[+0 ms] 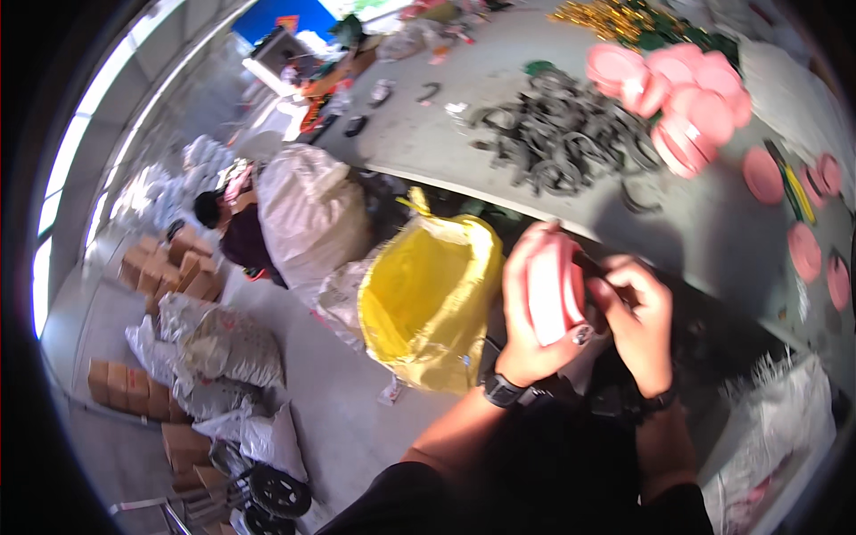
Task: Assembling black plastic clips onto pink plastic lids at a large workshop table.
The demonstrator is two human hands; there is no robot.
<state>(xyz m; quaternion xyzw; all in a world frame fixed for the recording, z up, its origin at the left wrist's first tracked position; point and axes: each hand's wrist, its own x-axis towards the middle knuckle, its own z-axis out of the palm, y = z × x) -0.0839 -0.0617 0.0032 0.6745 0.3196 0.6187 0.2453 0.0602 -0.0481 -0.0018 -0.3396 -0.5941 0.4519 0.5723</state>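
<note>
My left hand [521, 332] is wrapped round a pink, round, cup-like plastic piece [551, 287], held up in front of my body beside the table edge. From the other side my right hand [644, 319] has its fingers bent in at the rim of this piece. A dark strip [588, 266] shows between the right fingers and the rim; part of it is hidden. On the table lies a heap of curved dark grey strips [562, 134]. Behind it to the right is a pile of similar pink round pieces [695, 107].
An open yellow sack [428, 303] stands left of my hands, beside a large full white sack [308, 205]. Single pink pieces [763, 175] and a yellow-and-dark tool [796, 192] lie on the table [401, 134]. Cardboard boxes [169, 267] and a person [245, 236] are at the left.
</note>
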